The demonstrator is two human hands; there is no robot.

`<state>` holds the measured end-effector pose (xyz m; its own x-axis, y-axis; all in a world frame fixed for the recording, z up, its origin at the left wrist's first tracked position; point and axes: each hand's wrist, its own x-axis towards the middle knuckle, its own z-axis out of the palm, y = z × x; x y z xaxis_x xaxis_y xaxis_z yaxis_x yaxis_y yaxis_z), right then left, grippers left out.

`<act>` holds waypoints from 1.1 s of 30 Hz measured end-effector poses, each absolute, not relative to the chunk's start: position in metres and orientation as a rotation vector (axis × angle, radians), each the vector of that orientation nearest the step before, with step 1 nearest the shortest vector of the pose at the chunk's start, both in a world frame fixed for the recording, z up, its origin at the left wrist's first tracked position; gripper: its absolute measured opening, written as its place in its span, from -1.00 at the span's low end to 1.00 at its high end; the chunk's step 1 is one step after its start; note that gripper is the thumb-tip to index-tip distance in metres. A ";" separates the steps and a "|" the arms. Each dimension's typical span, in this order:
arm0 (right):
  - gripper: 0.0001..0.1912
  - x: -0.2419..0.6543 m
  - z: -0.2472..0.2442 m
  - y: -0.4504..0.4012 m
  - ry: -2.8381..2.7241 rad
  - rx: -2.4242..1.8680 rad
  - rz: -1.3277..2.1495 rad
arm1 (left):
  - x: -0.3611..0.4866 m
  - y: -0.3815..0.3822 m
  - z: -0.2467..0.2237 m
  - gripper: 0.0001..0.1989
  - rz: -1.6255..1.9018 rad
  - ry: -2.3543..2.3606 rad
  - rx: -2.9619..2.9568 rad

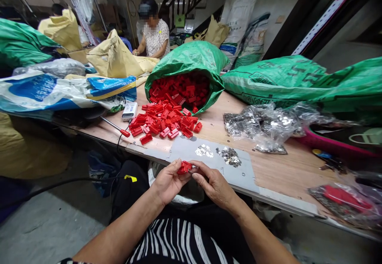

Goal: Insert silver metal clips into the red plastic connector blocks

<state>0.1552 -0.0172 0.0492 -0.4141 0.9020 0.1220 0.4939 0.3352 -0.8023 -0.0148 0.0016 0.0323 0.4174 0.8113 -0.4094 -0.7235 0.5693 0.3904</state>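
Just in front of the table edge, my left hand is closed around a red plastic part. My right hand meets it from the right, thumb and index finger pinched on a small metal piece at the part's right side. Beyond them a grey mat bears a pile of shiny flat metal pieces and a darker pile of small metal pieces. Many loose red parts lie heaped before an open green sack full of the same parts.
A screwdriver and a white device lie left of the heap. Clear bags of metal pieces and a pink basket stand right. More green sacks lie behind. Across the table sits a person.
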 end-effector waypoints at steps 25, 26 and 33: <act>-0.61 0.179 0.024 -0.001 -1.844 -1.621 0.697 | -0.025 -0.011 -0.054 -0.79 0.690 0.989 0.106; -0.63 0.183 0.023 0.003 -1.835 -1.655 0.640 | -0.025 -0.010 -0.059 -0.77 0.666 1.014 0.105; -0.75 0.223 0.023 0.030 -1.721 -1.898 0.268 | -0.032 -0.004 -0.097 -0.76 0.727 1.069 0.115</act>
<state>0.2226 0.0299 0.0226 0.1570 0.9635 0.2166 0.8520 -0.0212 -0.5231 -0.0324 -0.0040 -0.0974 0.2757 0.5925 -0.7569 -0.4860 0.7653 0.4220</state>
